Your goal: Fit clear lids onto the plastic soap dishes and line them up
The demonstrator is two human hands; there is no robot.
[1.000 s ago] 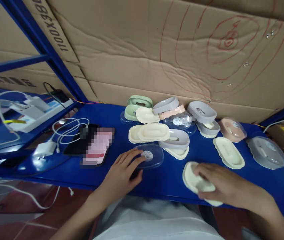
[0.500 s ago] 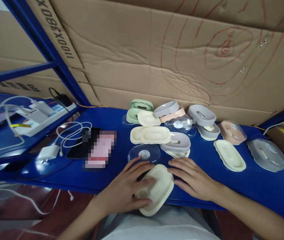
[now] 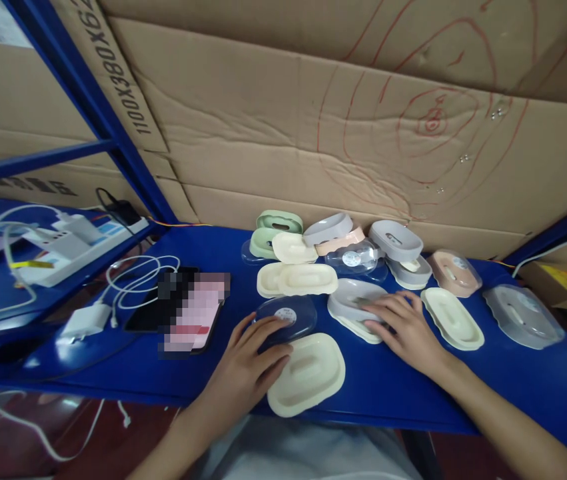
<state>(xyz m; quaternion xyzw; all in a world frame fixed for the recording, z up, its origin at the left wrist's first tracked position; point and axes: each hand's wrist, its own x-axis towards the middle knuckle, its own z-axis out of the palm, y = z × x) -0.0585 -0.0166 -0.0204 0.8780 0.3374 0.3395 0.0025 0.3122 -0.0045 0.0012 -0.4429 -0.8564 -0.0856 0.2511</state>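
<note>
The cream oval soap-dish tray (image 3: 313,390) lies flat near the table's front edge. My left hand (image 3: 250,357) is open beside it, its fingers reaching over the clear lid (image 3: 296,327) with a round label. The thumb side of that hand is close to the tray's upper left rim; whether it touches cannot be told. My right hand (image 3: 408,333) grips the right end of a grey soap dish (image 3: 348,308), fingers over its rim. Below that dish, a cream tray (image 3: 363,331) shows partly. Two overlapping cream trays (image 3: 308,280) lie just behind.
Green, grey and peach soap dishes (image 3: 330,230) are heaped at the back against the cardboard (image 3: 243,133). To the right lie a cream tray (image 3: 456,320) and clear-lidded dishes (image 3: 523,317). A phone (image 3: 193,310), charger (image 3: 86,321) and cables occupy the left.
My right hand has left the front cream tray and moved to the grey soap dish, which has shifted slightly right. My left hand has drawn back to the tray's upper left; the tray lies flatter.
</note>
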